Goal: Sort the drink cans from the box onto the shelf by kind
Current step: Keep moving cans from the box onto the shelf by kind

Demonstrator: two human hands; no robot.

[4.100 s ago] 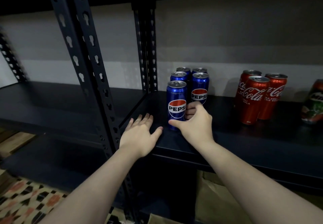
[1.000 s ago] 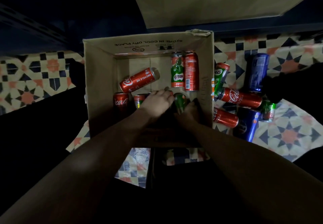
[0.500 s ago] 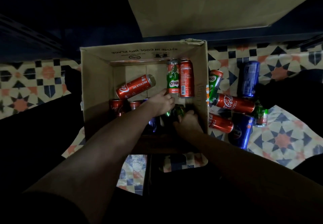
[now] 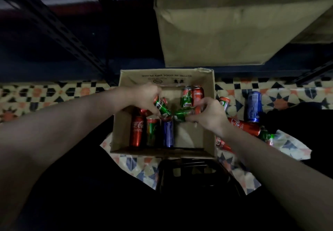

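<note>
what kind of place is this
Probably a home storeroom or small shop's stock corner: a dark slotted metal rack, a cardboard box of mixed drink cans on a patterned tile floor, and a larger carton shelved above.

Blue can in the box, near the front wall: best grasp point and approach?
Probably from above. The blue can lies lengthwise on the box floor, a green can close on its left, bare cardboard on its right. Wrap its mid-body, fingers going down the open right side; the left gap looks tight.
</note>
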